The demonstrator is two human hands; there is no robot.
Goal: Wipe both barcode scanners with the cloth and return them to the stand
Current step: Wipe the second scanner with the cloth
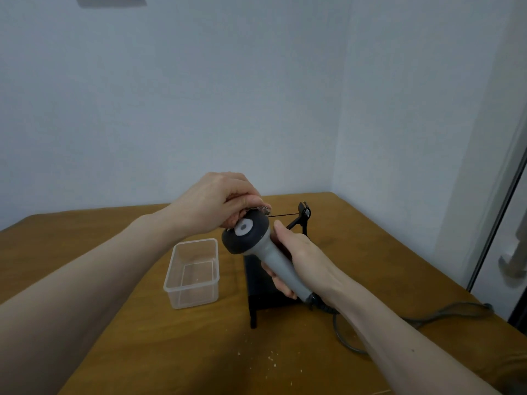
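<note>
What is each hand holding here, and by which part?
The right hand grips the barcode scanner by its grey handle. The left hand holds a bunched cloth against the top of the scanner's dark head.

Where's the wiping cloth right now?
In the head view, the cloth is bunched under the left hand, pressed on the scanner head near the picture's centre.
</note>
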